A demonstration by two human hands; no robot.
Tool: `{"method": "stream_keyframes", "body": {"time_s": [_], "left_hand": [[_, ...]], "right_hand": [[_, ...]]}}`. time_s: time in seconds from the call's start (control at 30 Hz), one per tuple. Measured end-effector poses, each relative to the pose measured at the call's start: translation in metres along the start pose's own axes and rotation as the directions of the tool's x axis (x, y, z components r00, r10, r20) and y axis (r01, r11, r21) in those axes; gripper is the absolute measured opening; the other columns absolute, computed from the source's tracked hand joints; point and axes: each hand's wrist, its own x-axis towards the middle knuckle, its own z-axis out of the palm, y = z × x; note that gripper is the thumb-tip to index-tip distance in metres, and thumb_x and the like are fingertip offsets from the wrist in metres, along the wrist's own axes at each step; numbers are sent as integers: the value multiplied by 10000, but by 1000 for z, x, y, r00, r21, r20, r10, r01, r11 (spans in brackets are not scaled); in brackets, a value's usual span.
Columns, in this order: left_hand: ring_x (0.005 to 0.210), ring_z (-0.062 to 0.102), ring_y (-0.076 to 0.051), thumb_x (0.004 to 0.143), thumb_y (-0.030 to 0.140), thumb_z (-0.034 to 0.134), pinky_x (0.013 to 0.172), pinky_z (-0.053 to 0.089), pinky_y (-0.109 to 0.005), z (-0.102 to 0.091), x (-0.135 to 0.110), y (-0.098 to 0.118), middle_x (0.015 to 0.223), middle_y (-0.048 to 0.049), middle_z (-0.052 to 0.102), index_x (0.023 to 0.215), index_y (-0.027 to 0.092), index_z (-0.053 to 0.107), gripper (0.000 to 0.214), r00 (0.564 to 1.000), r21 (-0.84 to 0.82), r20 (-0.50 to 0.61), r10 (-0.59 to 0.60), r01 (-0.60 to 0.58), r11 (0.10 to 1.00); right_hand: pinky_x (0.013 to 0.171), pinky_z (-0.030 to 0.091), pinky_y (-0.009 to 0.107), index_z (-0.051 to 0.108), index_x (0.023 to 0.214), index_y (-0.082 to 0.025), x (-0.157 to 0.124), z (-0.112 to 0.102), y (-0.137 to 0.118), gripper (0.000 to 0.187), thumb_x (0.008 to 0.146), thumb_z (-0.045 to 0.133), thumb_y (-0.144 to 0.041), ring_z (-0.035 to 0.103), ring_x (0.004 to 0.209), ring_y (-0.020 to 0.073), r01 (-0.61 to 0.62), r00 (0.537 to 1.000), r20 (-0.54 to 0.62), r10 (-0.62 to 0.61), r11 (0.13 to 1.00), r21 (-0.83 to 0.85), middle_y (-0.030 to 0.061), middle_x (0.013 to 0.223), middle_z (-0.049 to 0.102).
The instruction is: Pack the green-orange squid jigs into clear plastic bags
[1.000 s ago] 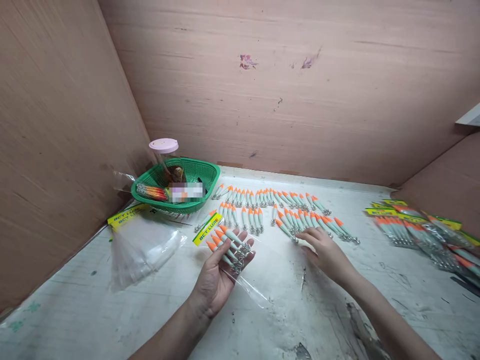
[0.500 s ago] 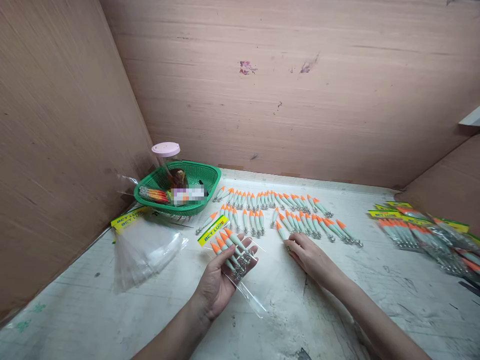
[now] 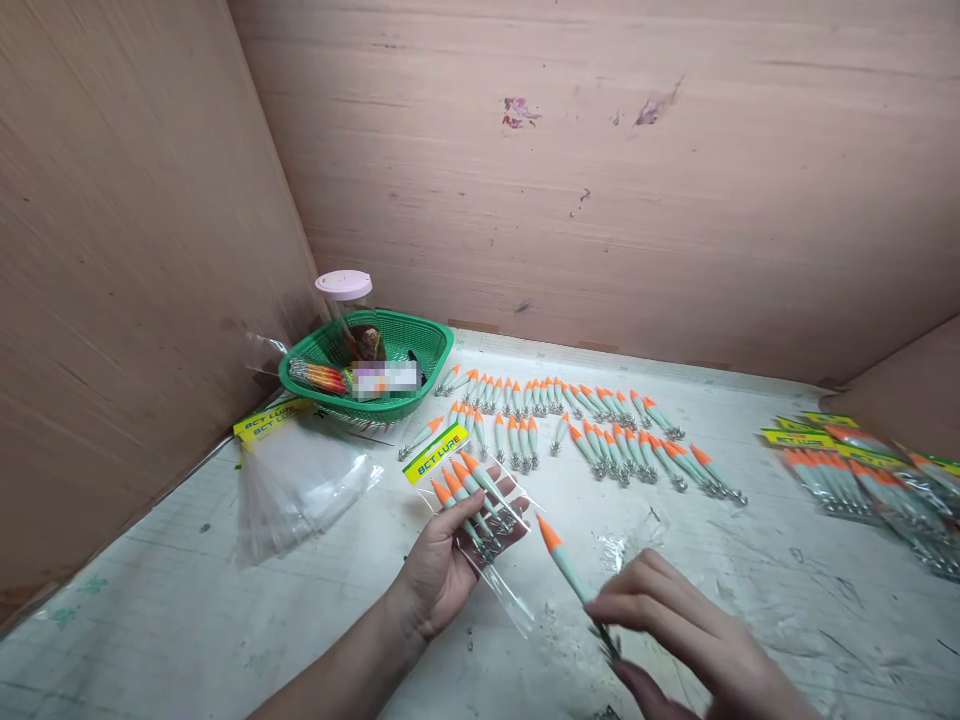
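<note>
In my left hand (image 3: 442,565) is a clear plastic bag with a yellow "BCT LURE" header (image 3: 435,455). Several orange-tipped, pale green squid lures (image 3: 471,500) lie side by side inside it, my thumb pressing across them. My right hand (image 3: 675,630) pinches a single squid lure (image 3: 564,560) near its hooked end. Its orange tip points up and left, toward the bag but apart from it. Beyond both hands, loose squid lures (image 3: 592,400) of the same colours lie in two rough rows on the table.
At the back left stands a green basket (image 3: 442,350) with a pink-lidded jar (image 3: 343,285) and red-orange lures (image 3: 319,376) in it. Flat bags with yellow headers (image 3: 300,490) are fanned before it. Filled lure packs (image 3: 847,470) lie at the right. Brown board walls (image 3: 600,250) enclose the table.
My right hand has lifted one squid lure from the near row and brought it back toward me. My left hand still holds the bag in about the same place. The view has shifted slightly.
</note>
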Motion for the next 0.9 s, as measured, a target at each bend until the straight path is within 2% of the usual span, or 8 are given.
{"method": "stream_keyframes", "body": {"time_s": [0.13,0.23,0.3,0.4,0.47,0.57,0.77,0.9], "left_hand": [[963,668,-254,805,149,603,830,558,-397,0,-2,-3,1110,-137,677,1265,125,513,469,1000,34,18,-5,4,999],[913,681,-241,806,138,597,816,561,-407,1,-4,-3,1024,-127,703,1261,125,520,462,999,47,42,10,-12,999],[921,678,-246,805,132,598,814,560,-416,1,-5,-3,1001,-122,708,1262,127,519,463,998,57,55,20,-24,998],[948,671,-264,810,159,605,819,556,-414,1,-6,-3,1023,-122,703,1264,133,517,463,996,69,88,25,-31,997],[947,671,-273,810,177,610,818,555,-410,1,-6,-3,1049,-124,697,1262,137,521,462,994,81,108,21,-30,996],[949,670,-284,807,183,617,825,552,-421,1,-7,-4,1098,-130,680,1260,139,524,465,991,113,133,9,-24,993],[937,671,-294,805,194,619,814,552,-440,3,-12,-7,1117,-149,670,1255,126,529,463,986,142,165,-37,13,990],[954,664,-295,805,209,622,813,551,-435,4,-12,-8,1119,-150,669,1231,125,550,440,983,158,177,-41,13,987]], "right_hand": [[671,512,297,533,1159,-145,13,33,6,360,816,524,-35,564,759,170,5,972,-233,-40,988,-152,84,900,649],[672,498,300,591,1069,-147,17,40,8,281,827,520,-24,557,810,177,-28,945,-325,-36,982,-188,114,974,633],[621,479,284,614,1024,-151,19,40,7,242,838,518,-30,547,765,166,-43,927,-374,-28,983,-180,99,883,618],[556,435,267,608,1037,-149,21,39,6,251,842,516,-20,506,677,148,-27,935,-355,-29,988,-152,57,743,584],[572,428,286,598,1054,-152,22,42,6,274,834,518,-8,497,672,152,-5,942,-331,-51,986,-166,59,749,602],[594,426,303,583,1068,-165,22,45,5,297,827,522,-2,500,677,156,-3,929,-366,-60,985,-170,54,762,625],[565,417,282,596,860,-179,25,41,1,166,827,536,-28,498,660,149,-85,913,-405,41,992,-92,37,706,575],[560,411,278,594,851,-179,25,41,1,145,823,553,-43,502,653,146,-115,897,-437,61,989,-98,28,702,533]]}}
